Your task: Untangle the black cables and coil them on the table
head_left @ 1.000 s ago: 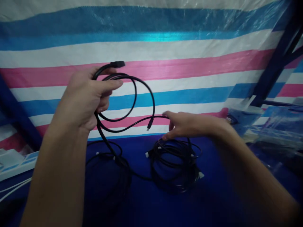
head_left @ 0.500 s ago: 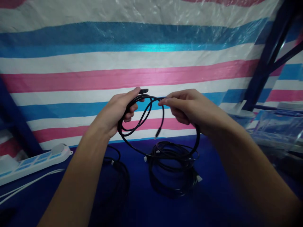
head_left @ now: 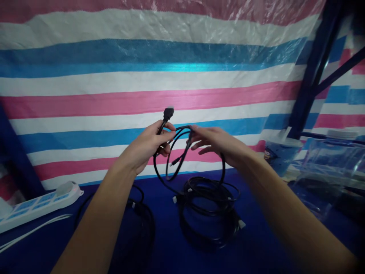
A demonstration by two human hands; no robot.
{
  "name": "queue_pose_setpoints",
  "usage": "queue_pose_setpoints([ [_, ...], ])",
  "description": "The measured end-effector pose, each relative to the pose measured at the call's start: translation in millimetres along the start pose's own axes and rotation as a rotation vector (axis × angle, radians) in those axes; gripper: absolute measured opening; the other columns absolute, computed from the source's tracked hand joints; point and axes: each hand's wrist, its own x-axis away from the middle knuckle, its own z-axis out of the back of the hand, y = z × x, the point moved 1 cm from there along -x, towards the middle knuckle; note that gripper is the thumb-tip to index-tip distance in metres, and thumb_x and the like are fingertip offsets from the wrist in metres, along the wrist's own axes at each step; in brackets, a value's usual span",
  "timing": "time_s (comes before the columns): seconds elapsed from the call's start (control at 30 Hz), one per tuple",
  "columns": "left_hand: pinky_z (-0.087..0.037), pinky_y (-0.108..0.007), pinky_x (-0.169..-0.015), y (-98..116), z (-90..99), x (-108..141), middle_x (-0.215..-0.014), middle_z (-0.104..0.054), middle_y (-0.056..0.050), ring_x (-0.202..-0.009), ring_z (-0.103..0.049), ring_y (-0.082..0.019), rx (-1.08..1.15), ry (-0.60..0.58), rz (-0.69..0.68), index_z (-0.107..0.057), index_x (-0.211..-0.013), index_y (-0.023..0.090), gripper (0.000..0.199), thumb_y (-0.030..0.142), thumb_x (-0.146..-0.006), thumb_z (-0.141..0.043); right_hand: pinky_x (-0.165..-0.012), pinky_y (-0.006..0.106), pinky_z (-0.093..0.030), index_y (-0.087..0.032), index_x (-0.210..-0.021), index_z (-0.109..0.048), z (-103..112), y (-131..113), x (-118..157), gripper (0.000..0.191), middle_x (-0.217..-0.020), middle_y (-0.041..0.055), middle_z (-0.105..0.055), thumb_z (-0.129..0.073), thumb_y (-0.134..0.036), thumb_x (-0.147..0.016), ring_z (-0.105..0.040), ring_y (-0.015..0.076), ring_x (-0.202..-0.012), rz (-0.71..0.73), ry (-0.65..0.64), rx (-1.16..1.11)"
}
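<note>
My left hand is closed around a looped black cable, gripping it between thumb and fingers. A wide black plug with a pale tip stands up above that hand. At the top of the small loops, the thumb and fingertips of my right hand meet the same cable, its other fingers loosely bent and slightly blurred. A thin cable end dangles between the hands. Part of the cable comes out beneath my right palm and hangs toward a coiled black cable pile on the blue table.
Another dark cable coil lies left of the pile, partly behind my left forearm. A white power strip and white cords are at far left. On the right stand a cup and a clear plastic container. Striped sheeting hangs behind.
The plug in my left hand has turned from sideways to upright. My right hand has moved slightly left and down, its fingers looser, and the cable loops are bunched closer together.
</note>
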Motion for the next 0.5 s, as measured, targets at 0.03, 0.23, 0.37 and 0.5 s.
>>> queue_pose_setpoints([
  [0.03,-0.029,-0.018,-0.041,0,-4.5,0,-0.063,-0.045,0.004,-0.045,-0.04,-0.004,-0.012,0.019,-0.018,-0.052,-0.088,0.02,0.013,0.025,-0.079,-0.06,-0.058,0.03,-0.042,-0.015,-0.072,-0.059,-6,-4,2,0.049,-0.078,0.0107,-0.062,-0.045,-0.06,-0.082,-0.057,0.0179,-0.069,0.028,0.052,0.173],
  [0.23,-0.018,-0.02,-0.037,0,-19.0,0,-0.052,-0.032,0.006,-0.04,-0.027,-0.005,-0.173,0.131,-0.141,-0.057,-0.081,0.018,0.013,0.022,-0.07,-0.064,-0.057,0.032,-0.043,-0.015,-0.101,-0.055,-23,-14,10,0.038,-0.067,0.0062,-0.06,-0.058,-0.045,-0.078,-0.056,0.0173,-0.058,0.071,0.066,0.133],
  [0.37,-0.014,-0.021,-0.036,1,3.1,-2,-0.049,-0.033,0.006,-0.038,-0.024,-0.005,-0.154,0.228,-0.083,-0.063,-0.08,0.016,0.015,0.024,-0.068,-0.067,-0.065,0.031,-0.048,-0.014,-0.104,-0.055,0,6,-1,0.03,-0.091,0.0127,-0.065,-0.057,-0.026,-0.077,-0.062,0.0183,-0.071,-0.026,-0.011,-0.26],
  [0.5,-0.023,-0.02,-0.037,4,43.3,2,-0.046,-0.027,0.006,-0.04,-0.024,-0.005,0.042,0.404,-0.074,-0.061,-0.073,0.014,0.009,0.022,-0.071,-0.066,-0.072,0.032,-0.049,-0.016,-0.096,-0.059,42,20,-4,0.027,-0.12,0.0129,-0.058,-0.051,-0.038,-0.083,-0.059,0.023,-0.1,0.024,-0.007,-0.498],
])
